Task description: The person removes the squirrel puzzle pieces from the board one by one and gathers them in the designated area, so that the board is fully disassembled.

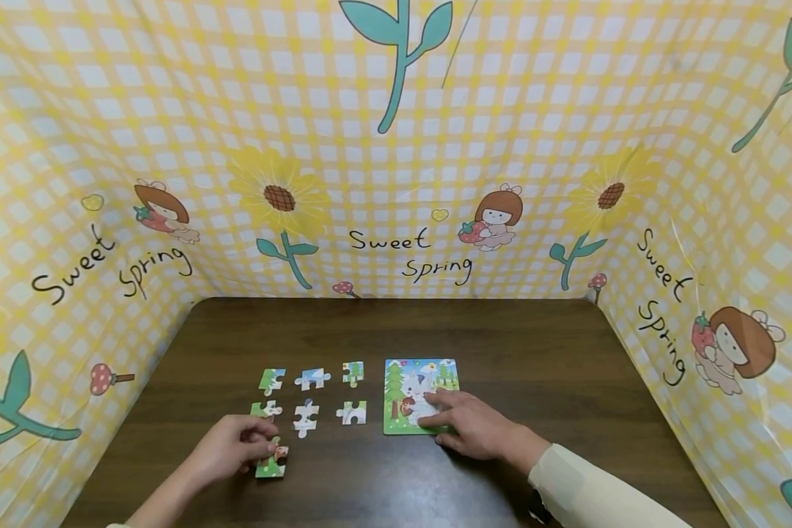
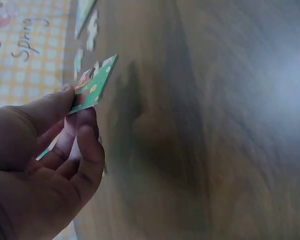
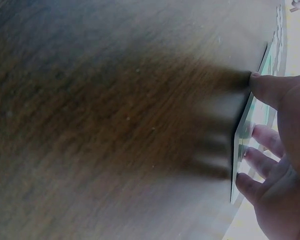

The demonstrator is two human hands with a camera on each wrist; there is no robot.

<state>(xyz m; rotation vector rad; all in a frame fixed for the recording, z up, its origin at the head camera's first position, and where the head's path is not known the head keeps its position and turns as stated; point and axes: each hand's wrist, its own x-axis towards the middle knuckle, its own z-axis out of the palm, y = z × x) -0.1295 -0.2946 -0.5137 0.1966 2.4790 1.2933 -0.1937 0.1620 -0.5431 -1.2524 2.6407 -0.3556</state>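
Observation:
My left hand (image 1: 234, 444) pinches a green-edged jigsaw piece (image 1: 270, 468) between thumb and fingers at the lower left. In the left wrist view the piece (image 2: 93, 89) is tilted, held at one end with its printed side showing. My right hand (image 1: 475, 424) rests on a square picture board (image 1: 396, 422) showing a white animal among trees. In the right wrist view its fingers (image 3: 262, 162) are spread over the board and the thumb is at the board's near edge. The hand hides the board's lower right part.
Several loose jigsaw pieces lie in two rows left of the board, among them a top-left piece (image 1: 272, 379), a middle piece (image 1: 306, 418) and a right piece (image 1: 353, 412). The brown table (image 1: 343, 491) is enclosed by a yellow checked cloth (image 1: 396, 169) at back and sides.

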